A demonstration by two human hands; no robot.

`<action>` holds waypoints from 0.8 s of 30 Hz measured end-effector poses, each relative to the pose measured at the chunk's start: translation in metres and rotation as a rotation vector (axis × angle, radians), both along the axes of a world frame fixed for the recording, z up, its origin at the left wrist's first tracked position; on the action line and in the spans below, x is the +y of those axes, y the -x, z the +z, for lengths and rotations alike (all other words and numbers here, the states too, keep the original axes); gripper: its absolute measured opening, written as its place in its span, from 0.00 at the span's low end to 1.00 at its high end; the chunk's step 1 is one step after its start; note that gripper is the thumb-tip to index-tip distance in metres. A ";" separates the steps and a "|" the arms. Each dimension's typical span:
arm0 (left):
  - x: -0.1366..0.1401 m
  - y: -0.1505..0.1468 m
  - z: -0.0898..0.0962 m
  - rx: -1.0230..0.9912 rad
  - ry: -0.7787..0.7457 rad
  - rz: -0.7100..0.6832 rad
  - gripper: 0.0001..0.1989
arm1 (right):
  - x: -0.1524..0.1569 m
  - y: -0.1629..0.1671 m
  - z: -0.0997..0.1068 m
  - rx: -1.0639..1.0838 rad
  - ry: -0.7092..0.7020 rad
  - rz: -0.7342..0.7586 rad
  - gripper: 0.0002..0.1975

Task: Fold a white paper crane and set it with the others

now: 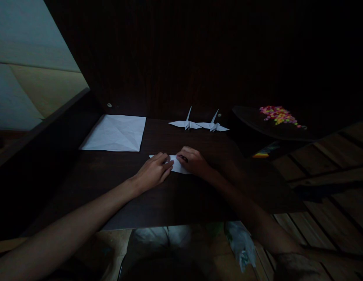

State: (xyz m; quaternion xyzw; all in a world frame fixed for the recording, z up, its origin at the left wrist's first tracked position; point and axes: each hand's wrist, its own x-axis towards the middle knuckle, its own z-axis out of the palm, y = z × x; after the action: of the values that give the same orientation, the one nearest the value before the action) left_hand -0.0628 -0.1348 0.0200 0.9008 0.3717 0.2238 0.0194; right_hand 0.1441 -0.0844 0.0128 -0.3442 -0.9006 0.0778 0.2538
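A folded piece of white paper (pixel 179 167) lies on the dark table in front of me, partly covered by my hands. My left hand (pixel 153 170) rests over its left part, fingers curled and pressed together on the paper. At the right part, my right hand (pixel 194 160) bends its thumb and fingers into a pinch on the paper. Beyond the hands stand two white origami cranes (pixel 187 124) (pixel 214 126), side by side with wing tips meeting. A square sheet of white paper (pixel 117 133) with crease lines lies flat to the left.
The dark tabletop (pixel 123 210) has a raised side panel (pixel 46 128) at left and a tall back panel (pixel 169 58). On a curved shelf (pixel 257 127) at right sits a heap of small pink and yellow pieces (pixel 279 115). A plastic bag (pixel 241 242) is below the front edge.
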 end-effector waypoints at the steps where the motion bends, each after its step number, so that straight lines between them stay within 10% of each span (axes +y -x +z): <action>1: -0.001 -0.002 -0.001 -0.009 0.000 0.011 0.13 | 0.001 0.000 0.000 0.003 0.012 0.004 0.07; 24: -0.004 -0.008 -0.002 -0.005 0.056 0.079 0.15 | -0.012 -0.001 -0.002 0.023 -0.024 0.044 0.11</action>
State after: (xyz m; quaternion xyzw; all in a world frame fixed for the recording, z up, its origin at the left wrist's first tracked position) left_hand -0.0549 -0.1388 0.0178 0.8841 0.4129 0.2159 0.0367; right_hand 0.1450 -0.0960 0.0109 -0.3203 -0.9059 0.0765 0.2663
